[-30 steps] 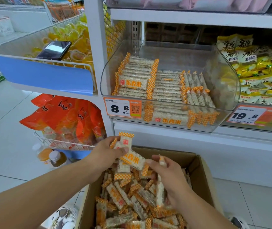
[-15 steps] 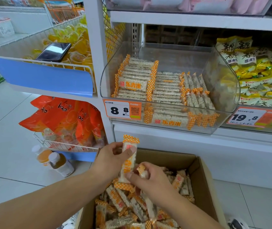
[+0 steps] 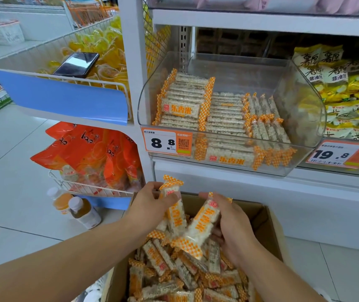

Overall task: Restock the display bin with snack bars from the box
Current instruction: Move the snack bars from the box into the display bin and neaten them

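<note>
The cardboard box (image 3: 268, 225) is cut off by the bottom edge, so its near side is out of sight. The left hand's (image 3: 150, 205) fingers are hidden behind the snack bars (image 3: 174, 212) it holds, and how many bars it holds cannot be told. The right hand's (image 3: 233, 227) fingers are partly hidden behind its own bar (image 3: 202, 225). The small print on the price tag (image 3: 166, 142) is too small to read. A second price tag (image 3: 335, 154) and the yellow packets (image 3: 348, 88) run off the right edge.
</note>
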